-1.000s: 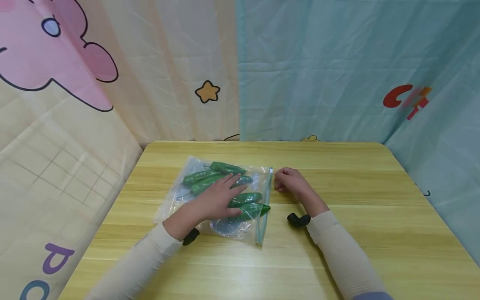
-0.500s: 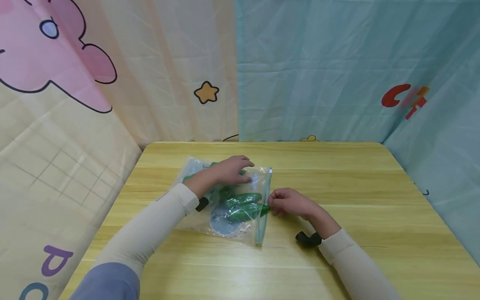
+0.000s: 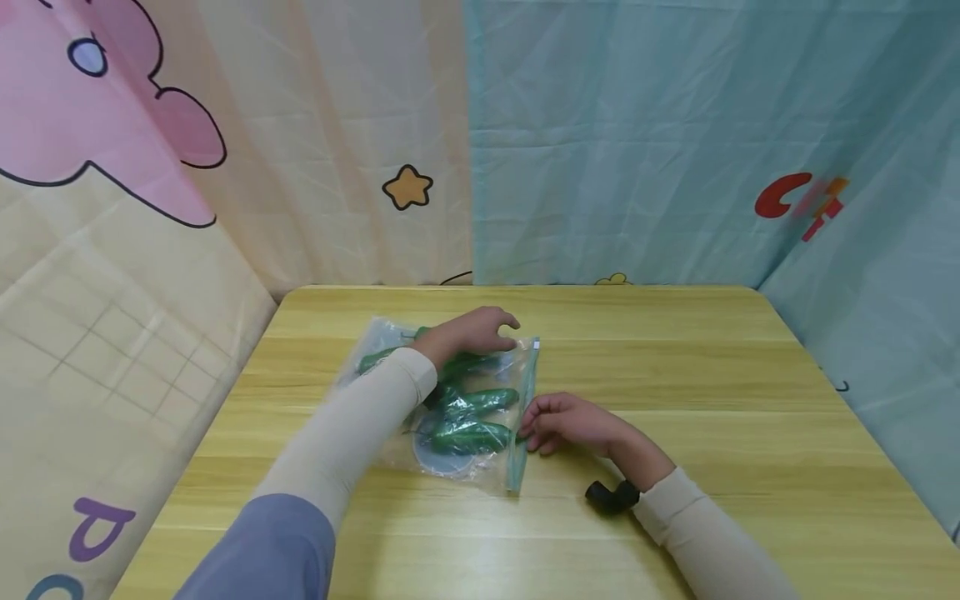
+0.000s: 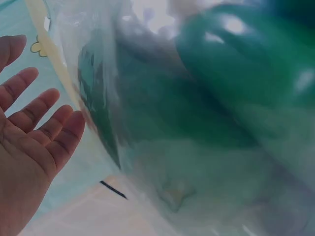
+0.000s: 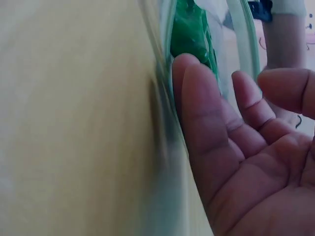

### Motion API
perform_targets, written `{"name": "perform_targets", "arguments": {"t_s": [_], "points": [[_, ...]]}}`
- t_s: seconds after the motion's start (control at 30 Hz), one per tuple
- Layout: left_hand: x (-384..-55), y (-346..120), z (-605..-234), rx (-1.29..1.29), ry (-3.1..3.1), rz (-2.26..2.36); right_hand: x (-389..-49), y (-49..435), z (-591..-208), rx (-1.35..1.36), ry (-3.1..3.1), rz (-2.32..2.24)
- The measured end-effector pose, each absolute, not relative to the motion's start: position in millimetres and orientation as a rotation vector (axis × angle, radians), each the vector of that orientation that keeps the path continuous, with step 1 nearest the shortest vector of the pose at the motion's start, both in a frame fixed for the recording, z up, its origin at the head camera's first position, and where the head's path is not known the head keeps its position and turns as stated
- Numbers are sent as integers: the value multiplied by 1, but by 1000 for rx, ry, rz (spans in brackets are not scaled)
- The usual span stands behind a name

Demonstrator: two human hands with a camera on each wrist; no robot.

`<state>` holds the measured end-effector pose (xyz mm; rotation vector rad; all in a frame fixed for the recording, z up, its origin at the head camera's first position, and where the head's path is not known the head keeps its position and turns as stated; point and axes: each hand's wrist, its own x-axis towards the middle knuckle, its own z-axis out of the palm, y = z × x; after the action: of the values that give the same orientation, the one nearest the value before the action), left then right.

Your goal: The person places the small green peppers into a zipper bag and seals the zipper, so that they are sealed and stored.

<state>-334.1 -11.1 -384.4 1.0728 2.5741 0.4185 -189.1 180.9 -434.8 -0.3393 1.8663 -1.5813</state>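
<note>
A clear zip bag (image 3: pixel 487 475) lies flat on the table with several long green peppers (image 3: pixel 472 437) inside. Its greenish zip strip (image 3: pixel 528 375) runs along the right side. My left hand (image 3: pixel 480 330) is over the bag's far part, its fingers loosely bent and holding nothing; the left wrist view shows the palm (image 4: pixel 24 147) beside the plastic. At the bag's mouth is my right hand (image 3: pixel 567 423), fingers half bent. In the right wrist view its fingertips reach the opening close to a pepper (image 5: pixel 192 34), without a visible pinch. My left forearm hides some peppers.
A wooden table (image 3: pixel 712 433) carries the bag. A patterned curtain (image 3: pixel 630 167) hangs behind it and along both sides. A black wrist camera mount (image 3: pixel 611 497) sticks out below my right wrist. A round pale patch (image 3: pixel 442 458) shows within the bag.
My left hand has lifted off the middle peppers and moved to the far right of the bag. My right hand has come nearer and left, to the bag's mouth.
</note>
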Motion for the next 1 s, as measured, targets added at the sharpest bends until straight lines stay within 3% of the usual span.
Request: {"name": "perform_targets", "arguments": {"t_s": [0.27, 0.6, 1.0], "points": [[-344, 2, -392, 984, 2549, 435, -196, 189, -435, -366, 1883, -1572], [-347, 12, -404, 887, 2491, 561, -224, 198, -425, -23, 2140, -1765], [-353, 12, -411, 885, 2428, 638, -254, 190, -434, 278, 1988, -2011]]}}
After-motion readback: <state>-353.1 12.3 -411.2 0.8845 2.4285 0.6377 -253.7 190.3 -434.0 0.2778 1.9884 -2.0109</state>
